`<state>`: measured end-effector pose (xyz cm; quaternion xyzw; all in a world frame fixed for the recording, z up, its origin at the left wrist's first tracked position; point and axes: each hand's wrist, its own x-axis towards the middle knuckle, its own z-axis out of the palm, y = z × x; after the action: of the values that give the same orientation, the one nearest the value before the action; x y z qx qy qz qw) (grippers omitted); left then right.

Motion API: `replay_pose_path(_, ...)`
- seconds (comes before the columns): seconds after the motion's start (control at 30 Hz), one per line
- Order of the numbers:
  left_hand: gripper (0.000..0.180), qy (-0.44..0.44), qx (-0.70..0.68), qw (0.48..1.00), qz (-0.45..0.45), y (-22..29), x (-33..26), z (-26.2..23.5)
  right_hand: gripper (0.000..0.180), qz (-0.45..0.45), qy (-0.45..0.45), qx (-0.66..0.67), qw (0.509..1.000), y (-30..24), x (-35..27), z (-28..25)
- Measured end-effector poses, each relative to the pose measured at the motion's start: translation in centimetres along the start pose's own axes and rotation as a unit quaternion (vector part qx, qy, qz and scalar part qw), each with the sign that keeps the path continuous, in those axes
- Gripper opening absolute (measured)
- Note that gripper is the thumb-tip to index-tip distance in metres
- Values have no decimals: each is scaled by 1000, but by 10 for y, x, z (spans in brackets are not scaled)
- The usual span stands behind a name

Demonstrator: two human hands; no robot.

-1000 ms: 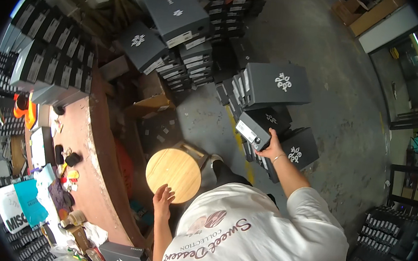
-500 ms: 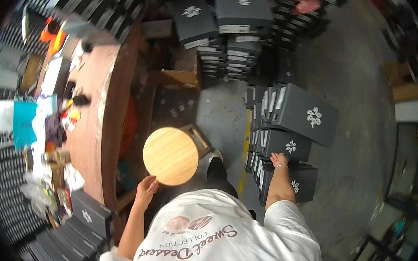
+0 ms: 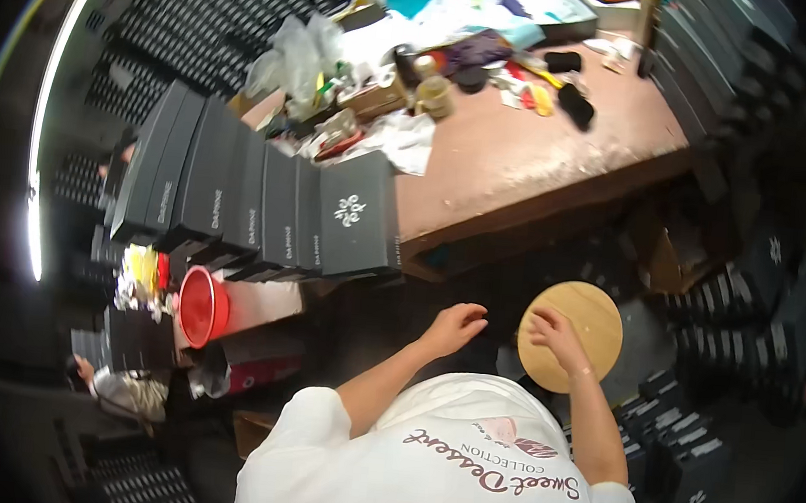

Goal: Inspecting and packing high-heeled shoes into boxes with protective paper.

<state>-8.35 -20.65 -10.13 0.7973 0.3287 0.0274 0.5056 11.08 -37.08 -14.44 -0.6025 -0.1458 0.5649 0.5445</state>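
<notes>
My left hand [image 3: 455,329] hangs in the air in front of the workbench, left of a round wooden stool [image 3: 589,316]. Its fingers are loosely bent and nothing is in them. Over the stool's pale seat is my right hand [image 3: 557,337], fingers apart and holding nothing; whether it touches the wood I cannot tell. Nearest beyond my left hand is a dark grey shoebox [image 3: 354,211] with a white floral mark, at the end of a row of similar boxes on the bench.
The pinkish workbench [image 3: 496,178] carries plastic bags [image 3: 295,60], a jar [image 3: 434,96], paper and dark brushes [image 3: 576,106]. A red basin [image 3: 203,307] stands at left. More shoeboxes [image 3: 692,459] are stacked on the floor at right. Another person [image 3: 127,390] is at far left.
My view has swung left toward the bench. My right hand has left the floor stack of shoeboxes and is over the stool. My left hand has come away from the stool's edge.
</notes>
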Motion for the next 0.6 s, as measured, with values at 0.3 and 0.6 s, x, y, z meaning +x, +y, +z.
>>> replay_pose_path(0.3,21,354,-64,930,-76,-88,-62,-191,110,7,-195,-70,978,-48,189,265)
replay_pose_path(0.6,56,428,-125,891,-85,-109,-61,-202,80,107,-239,-124,957,-124,172,231)
